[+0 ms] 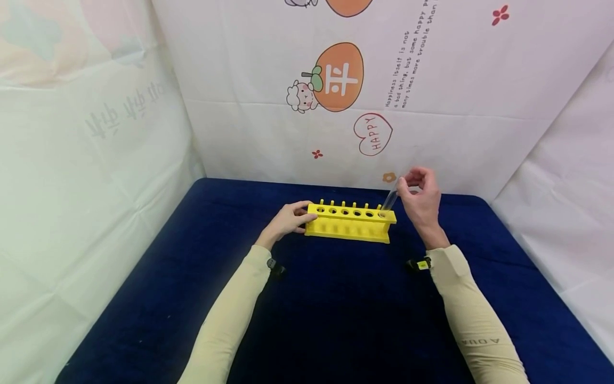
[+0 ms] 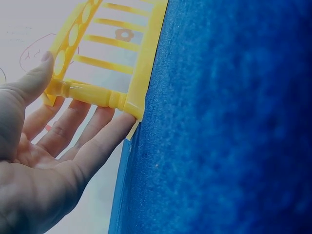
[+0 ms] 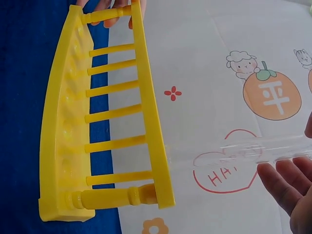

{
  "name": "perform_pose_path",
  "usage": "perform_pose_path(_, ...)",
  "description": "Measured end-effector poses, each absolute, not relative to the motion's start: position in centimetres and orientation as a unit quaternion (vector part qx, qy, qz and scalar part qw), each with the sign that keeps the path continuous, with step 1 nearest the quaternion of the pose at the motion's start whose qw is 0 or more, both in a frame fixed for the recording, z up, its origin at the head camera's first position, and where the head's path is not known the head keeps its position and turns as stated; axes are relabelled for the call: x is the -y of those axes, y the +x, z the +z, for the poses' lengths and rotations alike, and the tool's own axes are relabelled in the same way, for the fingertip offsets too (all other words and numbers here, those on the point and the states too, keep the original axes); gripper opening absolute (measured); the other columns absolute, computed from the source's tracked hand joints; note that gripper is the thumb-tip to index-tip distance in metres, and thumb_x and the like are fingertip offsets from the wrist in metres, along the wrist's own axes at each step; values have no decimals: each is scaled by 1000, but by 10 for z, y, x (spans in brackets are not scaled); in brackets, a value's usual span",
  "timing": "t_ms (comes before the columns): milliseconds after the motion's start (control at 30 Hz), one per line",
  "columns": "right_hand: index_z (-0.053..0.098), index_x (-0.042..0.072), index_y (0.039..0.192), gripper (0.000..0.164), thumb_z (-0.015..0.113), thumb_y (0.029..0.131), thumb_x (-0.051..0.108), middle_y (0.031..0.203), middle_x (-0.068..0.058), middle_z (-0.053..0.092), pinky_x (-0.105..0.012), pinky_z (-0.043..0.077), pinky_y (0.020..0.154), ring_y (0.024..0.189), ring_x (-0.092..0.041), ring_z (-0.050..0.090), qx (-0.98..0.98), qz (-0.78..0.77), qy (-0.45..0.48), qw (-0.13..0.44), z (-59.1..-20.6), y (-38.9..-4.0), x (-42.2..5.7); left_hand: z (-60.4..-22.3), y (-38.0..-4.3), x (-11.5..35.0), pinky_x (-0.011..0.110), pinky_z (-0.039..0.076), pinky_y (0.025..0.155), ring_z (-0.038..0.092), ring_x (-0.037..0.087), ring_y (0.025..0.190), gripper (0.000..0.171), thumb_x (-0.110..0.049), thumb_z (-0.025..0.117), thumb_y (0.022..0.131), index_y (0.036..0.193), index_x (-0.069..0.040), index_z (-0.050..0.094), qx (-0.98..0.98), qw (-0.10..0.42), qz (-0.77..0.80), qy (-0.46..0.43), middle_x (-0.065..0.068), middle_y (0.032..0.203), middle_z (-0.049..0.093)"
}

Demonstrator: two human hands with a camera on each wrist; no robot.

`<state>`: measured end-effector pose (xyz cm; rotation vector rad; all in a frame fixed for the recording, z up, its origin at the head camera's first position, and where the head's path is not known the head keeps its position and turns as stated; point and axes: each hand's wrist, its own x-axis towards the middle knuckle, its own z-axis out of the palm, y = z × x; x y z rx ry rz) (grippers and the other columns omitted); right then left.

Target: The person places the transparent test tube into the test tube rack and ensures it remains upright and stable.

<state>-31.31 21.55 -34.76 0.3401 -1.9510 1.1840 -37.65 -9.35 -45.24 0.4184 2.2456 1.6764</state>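
A yellow test tube rack (image 1: pixel 349 231) stands on the dark blue cloth, with a row of holes in its top board and a row of pegs behind. At its left end my left hand (image 1: pixel 288 219) grips it, thumb on the top board (image 2: pixel 73 35) and fingers round the end post (image 2: pixel 92 95). My right hand (image 1: pixel 422 198) pinches a clear glass test tube (image 1: pixel 390 199) near its upper end. The tube leans to the right, its lower end at the rightmost hole. In the right wrist view the tube (image 3: pixel 243 147) reaches toward the rack's top board (image 3: pixel 148 105).
Dark blue cloth (image 1: pixel 336 309) covers the table. Behind it hangs a white printed curtain (image 1: pixel 268 133), close to the rack's back side. More white cloth (image 1: pixel 96 202) hangs at the left and right. Each wrist wears a small black device (image 1: pixel 275 266).
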Motion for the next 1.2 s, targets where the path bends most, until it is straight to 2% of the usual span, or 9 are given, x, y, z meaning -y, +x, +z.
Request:
perform_pose_path(300, 52, -15, 115, 29, 62, 89, -4, 97, -27, 62, -3, 47, 62, 77, 3, 57, 769, 474, 128, 409, -358, -317, -219, -452, -375, 93, 38, 60, 87, 66, 26, 112, 70, -39, 69, 92, 152, -21, 38, -785, 157, 583, 142, 10, 129, 60)
perform_pose_path(667, 55, -4, 117, 31, 66, 91, 10, 98, -16, 65, -4, 47, 65, 81, 9, 57, 783, 456, 123, 406, -379, -339, -231, -452, -379, 94, 39, 60, 87, 67, 26, 111, 72, -39, 69, 91, 153, -22, 37, -782, 160, 585, 146, 10, 128, 61)
perform_pose_path(1200, 57, -3, 114, 29, 67, 89, 8, 96, -16, 65, -3, 46, 63, 79, 8, 56, 792, 443, 131, 399, -384, -340, -230, -451, -377, 93, 39, 60, 87, 67, 25, 111, 69, -39, 69, 92, 152, -25, 39, -784, 156, 584, 144, 10, 129, 61)
